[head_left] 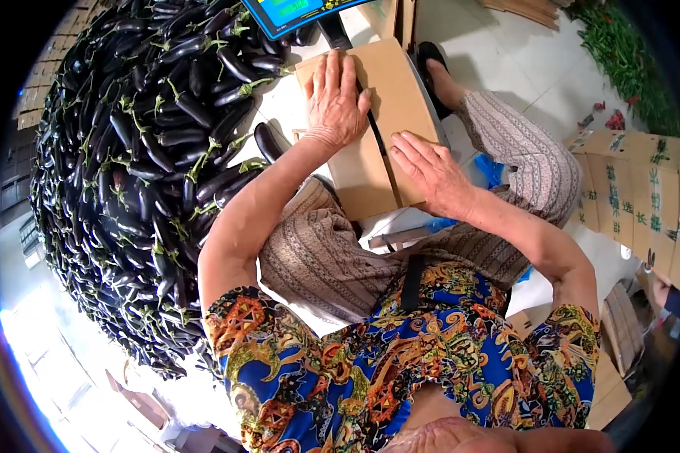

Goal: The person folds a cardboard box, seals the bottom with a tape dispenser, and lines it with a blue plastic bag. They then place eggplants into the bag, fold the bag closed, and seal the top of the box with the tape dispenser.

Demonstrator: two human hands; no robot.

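A brown cardboard box (389, 79) sits before me between my knees, its two top flaps folded down with a narrow dark gap between them. My left hand (334, 102) lies flat on the left flap at the far end, fingers stretched out and thumb reaching to the gap. Resting on the right flap at the near end is my right hand (434, 172), palm down with its fingers extended. What is inside the box is hidden by the flaps. Just beyond it, a scale's blue-framed display (291, 11) rises on a dark post.
A large heap of eggplants (151, 158) fills the left side, and one loose eggplant (267, 143) lies near my left forearm. Green and red chili peppers (619, 64) are piled at the upper right. A printed carton (631, 192) stands to the right, on the tiled floor (517, 57).
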